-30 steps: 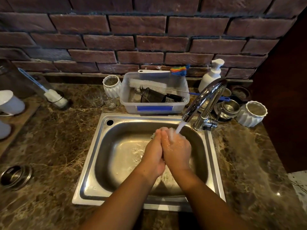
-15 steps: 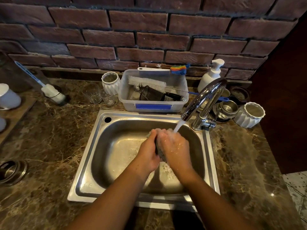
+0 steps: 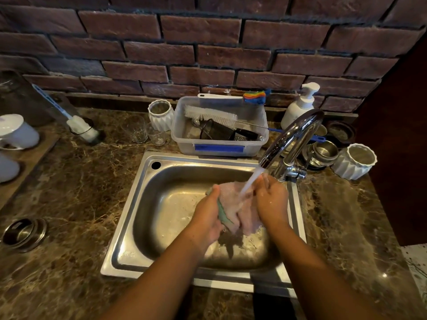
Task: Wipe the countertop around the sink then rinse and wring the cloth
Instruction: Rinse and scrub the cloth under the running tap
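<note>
A pale pink cloth (image 3: 238, 207) with a green edge hangs spread between both hands over the steel sink (image 3: 129, 227). My left hand (image 3: 208, 215) grips its left side and my right hand (image 3: 271, 202) grips its right side. Water runs from the chrome faucet (image 3: 293, 137) onto the middle of the cloth. The brown marble countertop (image 3: 76, 188) surrounds the sink.
Behind the sink stands a clear plastic tub (image 3: 219, 146) with brushes. White ribbed cups (image 3: 354, 161), a soap pump bottle (image 3: 300, 105) and steel bowls (image 3: 323, 153) crowd the right of the faucet. Two glasses (image 3: 138, 131) and a bottle brush (image 3: 80, 127) sit at the left.
My hands were pressed together around the bunched cloth. They have moved apart, and the cloth is now spread open between them under the water.
</note>
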The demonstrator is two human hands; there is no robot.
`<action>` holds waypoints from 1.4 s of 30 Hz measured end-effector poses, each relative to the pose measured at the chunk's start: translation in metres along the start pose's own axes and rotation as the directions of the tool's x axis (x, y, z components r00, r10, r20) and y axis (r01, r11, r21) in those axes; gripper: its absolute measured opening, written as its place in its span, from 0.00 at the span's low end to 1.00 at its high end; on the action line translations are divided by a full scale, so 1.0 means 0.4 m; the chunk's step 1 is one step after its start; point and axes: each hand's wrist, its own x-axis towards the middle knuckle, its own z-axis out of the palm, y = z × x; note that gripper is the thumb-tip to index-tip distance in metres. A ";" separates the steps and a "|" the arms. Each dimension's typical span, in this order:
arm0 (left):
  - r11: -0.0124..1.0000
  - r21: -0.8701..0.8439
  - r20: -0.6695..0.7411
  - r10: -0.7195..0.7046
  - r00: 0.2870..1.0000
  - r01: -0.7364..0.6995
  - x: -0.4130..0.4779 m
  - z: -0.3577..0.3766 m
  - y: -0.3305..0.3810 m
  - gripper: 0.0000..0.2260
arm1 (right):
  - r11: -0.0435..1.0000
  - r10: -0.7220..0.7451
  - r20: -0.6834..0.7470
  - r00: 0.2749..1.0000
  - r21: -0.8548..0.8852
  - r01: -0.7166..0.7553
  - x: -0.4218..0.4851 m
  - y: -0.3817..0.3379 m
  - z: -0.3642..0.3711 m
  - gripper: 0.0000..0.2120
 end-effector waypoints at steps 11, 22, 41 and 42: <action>0.999 -0.034 0.025 0.032 0.999 -0.031 -0.012 0.037 -0.020 0.19 | 0.988 0.002 0.044 0.999 -0.157 0.005 -0.060 -0.047 0.075 0.20; 0.994 -0.088 -0.037 -0.074 0.997 0.071 0.025 0.025 0.030 0.20 | 0.995 0.083 0.104 0.991 0.045 -0.088 -0.010 -0.058 0.000 0.13; 0.999 -0.005 0.000 0.039 0.999 -0.039 0.003 -0.014 0.027 0.17 | 0.992 0.121 0.220 0.968 0.002 -0.125 -0.004 -0.045 0.038 0.11; 0.999 -0.026 -0.023 0.023 0.999 -0.023 0.006 -0.006 0.030 0.16 | 0.995 0.097 0.237 0.967 -0.034 -0.092 -0.016 -0.055 0.034 0.09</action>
